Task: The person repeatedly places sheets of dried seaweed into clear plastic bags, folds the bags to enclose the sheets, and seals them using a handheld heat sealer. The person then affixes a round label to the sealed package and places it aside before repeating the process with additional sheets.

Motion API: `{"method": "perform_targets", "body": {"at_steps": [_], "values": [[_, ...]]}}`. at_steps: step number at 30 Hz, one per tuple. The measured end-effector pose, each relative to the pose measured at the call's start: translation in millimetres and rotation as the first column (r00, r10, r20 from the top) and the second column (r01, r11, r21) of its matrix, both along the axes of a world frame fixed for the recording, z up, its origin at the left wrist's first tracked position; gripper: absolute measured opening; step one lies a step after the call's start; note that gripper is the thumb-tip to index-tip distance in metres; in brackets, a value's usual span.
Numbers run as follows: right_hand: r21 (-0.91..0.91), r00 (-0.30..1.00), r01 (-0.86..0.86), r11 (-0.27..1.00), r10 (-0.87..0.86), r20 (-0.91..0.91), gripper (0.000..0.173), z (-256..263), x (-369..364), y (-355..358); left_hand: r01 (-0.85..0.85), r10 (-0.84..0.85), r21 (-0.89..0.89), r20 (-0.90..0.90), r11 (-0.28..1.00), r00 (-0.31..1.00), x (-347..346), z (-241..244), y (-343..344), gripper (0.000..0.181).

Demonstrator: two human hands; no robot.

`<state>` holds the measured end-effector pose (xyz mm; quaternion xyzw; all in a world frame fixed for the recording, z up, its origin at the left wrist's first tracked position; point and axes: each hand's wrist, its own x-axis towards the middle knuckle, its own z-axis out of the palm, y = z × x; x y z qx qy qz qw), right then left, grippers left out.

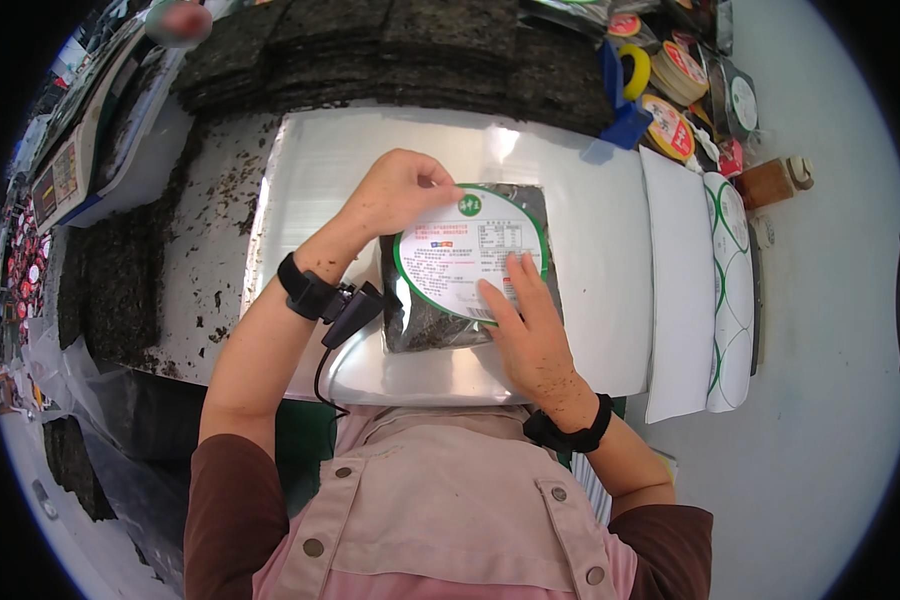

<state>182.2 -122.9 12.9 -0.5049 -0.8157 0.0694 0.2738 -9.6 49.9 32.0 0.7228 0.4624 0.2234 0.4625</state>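
Note:
A round white label [457,262] with a green rim and printed writing lies over a clear plastic package [424,330] of dark seaweed sheets. The package rests flat on a shiny metal sheet [600,315]. At the label's top left edge, my left hand [399,191] pinches the label between thumb and fingers. My right hand [532,330] lies on the label's lower right with spread fingertips, holding nothing. The label hides most of the package.
Stacked seaweed sheets [390,60] line the back, and more [112,292] lie left. A weighing scale [97,157] stands at the left. Blue tape dispenser [621,97], label roll [731,300] with its white backing strip [679,292], and a brown-filled bottle [769,184] are on the right.

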Motion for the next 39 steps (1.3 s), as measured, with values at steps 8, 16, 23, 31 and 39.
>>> {"method": "perform_targets", "body": {"at_steps": [8,16,23,31,39], "values": [[-0.026,1.0,-0.002,1.0,0.002,-0.012,0.054,2,1,4,-0.039,0.126,0.384,-0.206,0.923,0.97,13,-9,-2,0.015],[-0.145,0.984,-0.017,0.989,0.042,0.173,0.064,34,9,11,-0.089,0.416,0.821,-0.19,0.564,0.889,10,-12,-21,0.027],[-0.107,0.929,-0.296,0.949,0.312,0.198,0.068,3,-4,-4,0.52,-0.246,0.642,-0.47,0.564,0.847,10,-12,-57,0.045],[-0.036,0.983,-0.121,0.992,0.114,-0.146,0.053,-10,57,-3,-0.203,0.336,0.435,-0.255,0.877,0.907,-32,-45,-40,0.06],[-0.651,0.282,-0.249,0.717,-0.589,-0.757,0.064,-8,47,52,-0.385,0.349,0.083,0.283,0.919,0.893,-15,-29,-56,0.066]]}}
